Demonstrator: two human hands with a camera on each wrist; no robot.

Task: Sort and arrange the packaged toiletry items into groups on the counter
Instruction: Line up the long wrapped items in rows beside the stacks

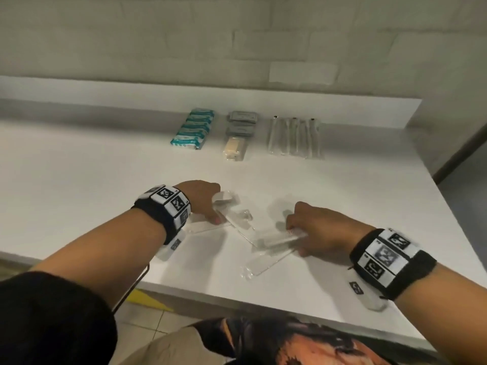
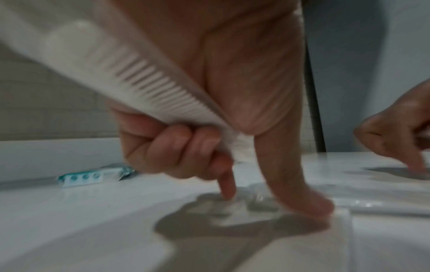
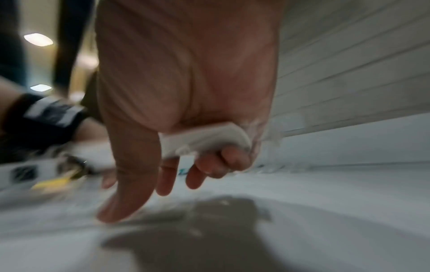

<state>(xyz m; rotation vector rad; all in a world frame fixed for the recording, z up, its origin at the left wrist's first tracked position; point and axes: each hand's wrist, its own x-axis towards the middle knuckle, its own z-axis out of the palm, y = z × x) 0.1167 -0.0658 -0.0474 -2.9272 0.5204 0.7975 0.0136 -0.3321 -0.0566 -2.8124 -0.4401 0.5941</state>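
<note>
Several clear-wrapped white combs (image 1: 266,262) lie scattered near the front of the white counter (image 1: 105,180). My left hand (image 1: 218,214) grips one wrapped comb (image 2: 139,82) in its curled fingers, while its index finger and thumb (image 2: 318,208) press on another packet lying flat. My right hand (image 1: 292,230) holds a second wrapped comb (image 3: 204,139) under its curled fingers, with its thumb (image 3: 121,202) pointing down at the counter. At the back stand sorted rows: teal packets (image 1: 192,129), grey packets (image 1: 241,122), a beige packet (image 1: 234,148) and long clear packets (image 1: 295,137).
A raised white ledge (image 1: 263,101) and a tiled wall run behind the rows. The counter's front edge (image 1: 237,299) is close to my body, and its right edge slants off toward a dark door frame (image 1: 461,154). Bare counter lies at left and right.
</note>
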